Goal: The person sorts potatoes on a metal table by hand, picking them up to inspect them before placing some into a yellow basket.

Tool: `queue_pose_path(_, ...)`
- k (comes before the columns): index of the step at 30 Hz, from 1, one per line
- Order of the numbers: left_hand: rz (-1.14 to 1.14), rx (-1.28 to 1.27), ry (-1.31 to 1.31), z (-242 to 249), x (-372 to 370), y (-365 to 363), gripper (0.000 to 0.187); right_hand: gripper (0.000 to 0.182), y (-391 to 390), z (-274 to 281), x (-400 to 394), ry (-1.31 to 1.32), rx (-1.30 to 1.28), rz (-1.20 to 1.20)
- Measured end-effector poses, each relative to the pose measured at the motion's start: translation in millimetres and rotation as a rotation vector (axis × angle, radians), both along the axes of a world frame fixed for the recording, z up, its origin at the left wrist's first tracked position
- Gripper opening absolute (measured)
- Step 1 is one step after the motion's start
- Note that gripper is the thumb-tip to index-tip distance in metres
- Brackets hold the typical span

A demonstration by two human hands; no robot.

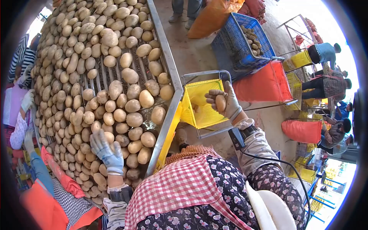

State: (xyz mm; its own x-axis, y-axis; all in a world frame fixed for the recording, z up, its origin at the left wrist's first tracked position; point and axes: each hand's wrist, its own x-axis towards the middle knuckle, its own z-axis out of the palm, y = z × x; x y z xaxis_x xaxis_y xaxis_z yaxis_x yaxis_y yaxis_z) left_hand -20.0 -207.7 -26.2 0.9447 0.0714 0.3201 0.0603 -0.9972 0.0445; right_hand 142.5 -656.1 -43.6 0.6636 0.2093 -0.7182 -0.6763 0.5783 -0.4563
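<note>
My left hand [106,152], in a grey-blue work glove, lies over the potatoes [134,119] on the sorting table, fingers stretched out and touching the ones under it. A gloved palm shows on my right hand [230,102], raised over a yellow mesh bag [199,119] held open on a metal frame. One small potato [220,103] is in that hand, between thumb and fingers. Inside the bag, some potatoes are partly visible.
A metal rim [168,50] edges the slatted table. Beyond the bag stand a blue crate [245,42] with potatoes, a red sack [264,82] and an orange sack [211,17]. Co-workers' gloved hands [27,100] reach in from the left; other people work at right.
</note>
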Motion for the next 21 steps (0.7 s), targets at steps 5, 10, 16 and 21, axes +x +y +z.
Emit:
queue_pose_path(5,0.243,-0.172,-0.184,-27,33,27,0.072,0.035,-7,-17,-12,-0.015,0.116,0.159)
queue_pose_path(10,0.363,-0.293,-0.082,-18,43,27,0.072,0.025,-79,-25,-13,0.057,0.118,0.135)
queue_pose_path(16,0.423,-0.244,-0.051,-18,39,20,0.073,0.062,-305,15,20,-0.452,0.630,-0.753)
queue_pose_path(21,0.167,-0.232,-0.054,0,-2,-31,0.084,0.052,-83,39,37,-0.527,-0.591,-0.381)
